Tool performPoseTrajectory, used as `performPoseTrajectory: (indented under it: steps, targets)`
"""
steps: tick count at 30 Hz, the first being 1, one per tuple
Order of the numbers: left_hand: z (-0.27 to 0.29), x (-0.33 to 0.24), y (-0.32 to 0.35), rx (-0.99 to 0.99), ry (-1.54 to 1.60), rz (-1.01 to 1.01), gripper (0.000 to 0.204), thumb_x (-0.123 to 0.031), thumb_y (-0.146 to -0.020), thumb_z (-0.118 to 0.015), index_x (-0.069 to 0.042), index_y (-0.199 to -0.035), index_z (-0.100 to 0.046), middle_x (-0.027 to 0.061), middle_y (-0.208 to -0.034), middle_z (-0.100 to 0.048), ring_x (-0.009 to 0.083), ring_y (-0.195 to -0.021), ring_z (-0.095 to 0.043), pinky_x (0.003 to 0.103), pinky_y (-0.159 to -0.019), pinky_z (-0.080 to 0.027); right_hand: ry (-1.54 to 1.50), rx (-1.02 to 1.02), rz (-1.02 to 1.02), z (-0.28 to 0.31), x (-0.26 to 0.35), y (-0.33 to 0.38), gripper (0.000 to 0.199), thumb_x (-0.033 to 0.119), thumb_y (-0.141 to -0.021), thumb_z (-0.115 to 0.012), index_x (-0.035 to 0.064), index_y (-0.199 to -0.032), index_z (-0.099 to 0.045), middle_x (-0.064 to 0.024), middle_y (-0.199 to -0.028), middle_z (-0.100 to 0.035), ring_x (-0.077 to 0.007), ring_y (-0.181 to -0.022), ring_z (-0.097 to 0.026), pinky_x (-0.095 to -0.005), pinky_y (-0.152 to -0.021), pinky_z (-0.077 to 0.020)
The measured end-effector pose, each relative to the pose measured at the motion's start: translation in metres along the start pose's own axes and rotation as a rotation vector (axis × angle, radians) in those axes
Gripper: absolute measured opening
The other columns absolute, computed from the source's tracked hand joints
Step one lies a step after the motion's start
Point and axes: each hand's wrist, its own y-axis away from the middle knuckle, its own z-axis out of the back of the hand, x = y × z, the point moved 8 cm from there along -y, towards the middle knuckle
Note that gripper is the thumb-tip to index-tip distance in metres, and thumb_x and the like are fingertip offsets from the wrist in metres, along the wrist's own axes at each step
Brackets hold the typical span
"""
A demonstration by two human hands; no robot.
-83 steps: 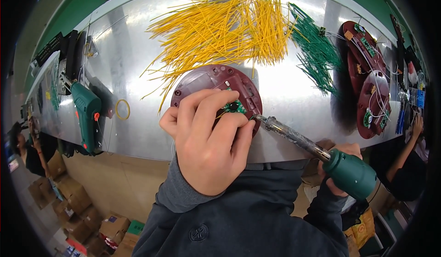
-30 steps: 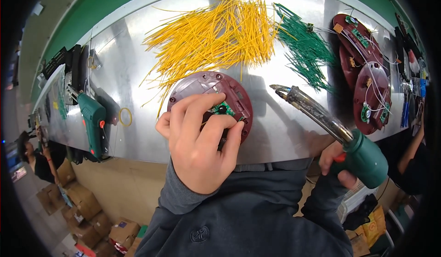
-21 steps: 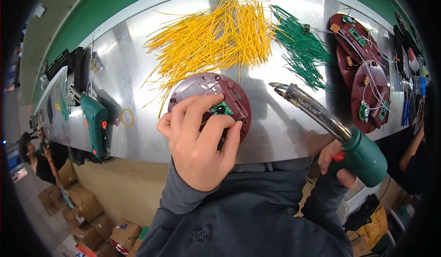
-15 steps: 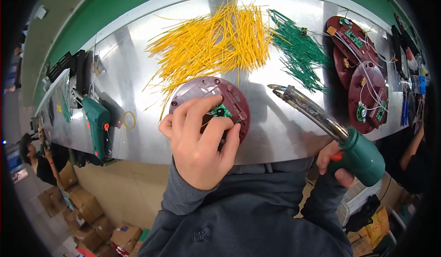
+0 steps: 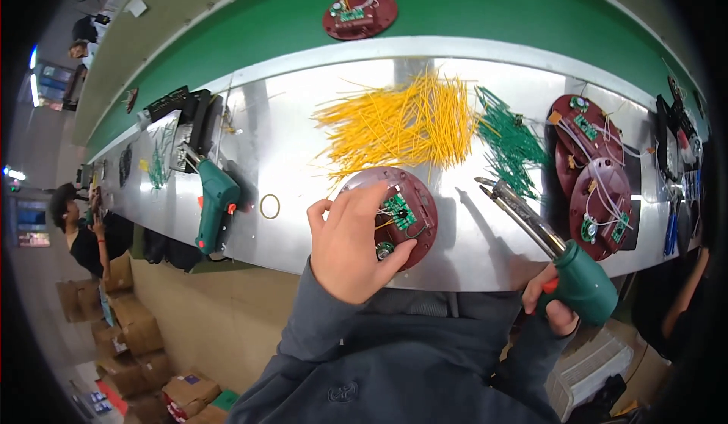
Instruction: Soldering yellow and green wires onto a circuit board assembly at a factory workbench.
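Note:
A round maroon housing lies near the front of the metal table, with a small green circuit board and thin wires in it. Over its left side, my left hand steadies it, fingers on the upper part and thumb towards the lower rim. The fingertips are partly hidden. A small round green part shows beside the thumb. My right hand is closed round the handle of a green soldering gun with a red trigger. Its metal tip points up and left, apart from the housing.
Yellow wires lie in a pile behind the housing, with green wires to their right. More maroon housings are stacked at the right. Another green soldering gun and a yellow ring are at the left. A person sits farther left.
The view has shifted, so the table appears lower and further right. My left thumb and fingers have spread from their pinch over the circuit board, uncovering more of it. The soldering gun remains in my right hand.

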Motion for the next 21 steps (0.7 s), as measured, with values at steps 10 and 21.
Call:
performPoseTrajectory:
  steps: [10,21]
  targets:
    - [0.000,-0.023,-0.011,0.093,0.076,-0.197,0.077,-0.019,-0.061,-0.081,-0.008,-0.129,-0.047,0.0059,-0.105,-0.060,0.0239,-0.095,-0.059,0.038,-0.086,-0.039,-0.006,-0.037,-0.021,0.001,0.000,-0.003,0.055,0.033,-0.075,-0.070,-0.0055,-0.106,-0.047,-0.0144,-0.069,-0.057,-0.0195,-0.049,-0.052,-0.0299,-0.047,-0.0440]
    - [0.018,0.012,0.019,-0.151,0.136,-0.005,0.031,-0.011,-0.073,-0.072,-0.007,-0.103,-0.064,0.0068,-0.096,-0.058,0.0267,-0.088,-0.054,0.037,-0.080,-0.039,-0.080,-0.072,0.014,0.000,0.002,-0.003,0.051,0.028,-0.073,-0.068,-0.0038,-0.106,-0.047,-0.0148,-0.066,-0.056,-0.0209,-0.046,-0.051,-0.0307,-0.044,-0.0425]
